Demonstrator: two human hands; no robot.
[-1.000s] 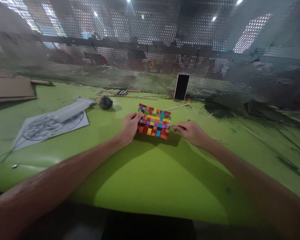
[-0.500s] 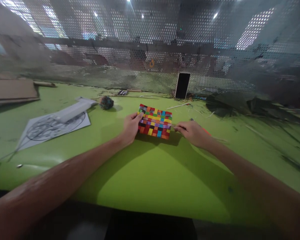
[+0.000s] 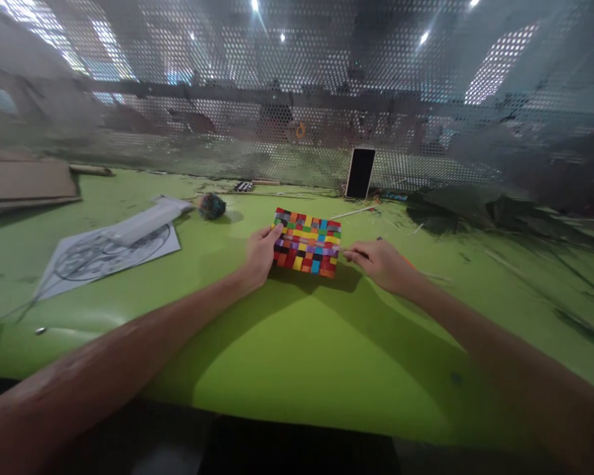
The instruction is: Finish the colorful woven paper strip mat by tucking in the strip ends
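Note:
A small woven mat [image 3: 307, 241] of many-coloured flat strips is held a little above the green table, its face tilted toward me. My left hand [image 3: 262, 254] grips its left edge, thumb on the front and fingers behind. At the right edge, my right hand [image 3: 376, 259] is closed in a pinch on a thin, pale strip-like piece [image 3: 342, 250] that runs into the weave at mid-height. Most of that piece is hidden by the fingers and the weave. Just behind the right hand an orange-red object [image 3: 408, 262] shows in part.
The green table [image 3: 297, 356] carries a printed sheet [image 3: 74, 257] with a white power strip [image 3: 146, 223] and cable at left. Beyond are cardboard [image 3: 24, 179], a dark fuzzy ball [image 3: 212, 206], and an upright phone [image 3: 361, 173] against a perforated metal screen [image 3: 228, 119]. Dark leaves [image 3: 450, 208] lie at right.
Hands and woven mat keep nearly the same place and grip. The whole view has shifted very slightly downward.

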